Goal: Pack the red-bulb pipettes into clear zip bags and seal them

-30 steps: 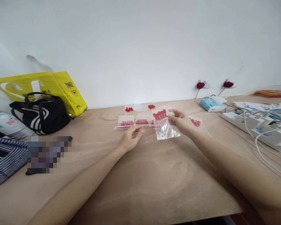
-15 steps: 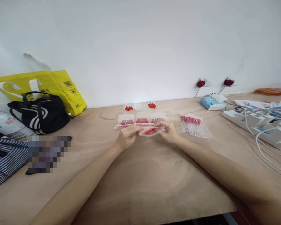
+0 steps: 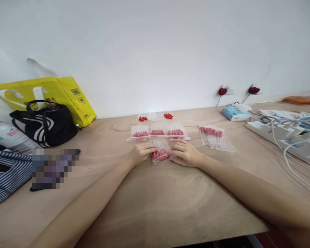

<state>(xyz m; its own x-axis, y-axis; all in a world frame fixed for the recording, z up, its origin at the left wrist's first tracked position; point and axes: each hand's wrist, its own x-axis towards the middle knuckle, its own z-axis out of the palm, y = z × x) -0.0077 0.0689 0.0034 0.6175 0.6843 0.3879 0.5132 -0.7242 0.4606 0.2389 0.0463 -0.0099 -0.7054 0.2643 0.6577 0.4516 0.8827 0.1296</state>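
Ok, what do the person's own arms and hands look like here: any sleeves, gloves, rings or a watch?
Both forearms are bare as far as the picture shows them, with no sleeve edge in view. The left hand and right hand wear no gloves. No watch, bracelet or band shows at either wrist. The fingers are too small and soft in this view to tell whether there is a ring or nail polish.

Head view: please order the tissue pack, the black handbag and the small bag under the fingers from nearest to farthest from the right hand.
From the right hand:
1. Small bag, touching its fingertips, left.
2. Tissue pack, far right, near the wall.
3. Black handbag, far left.
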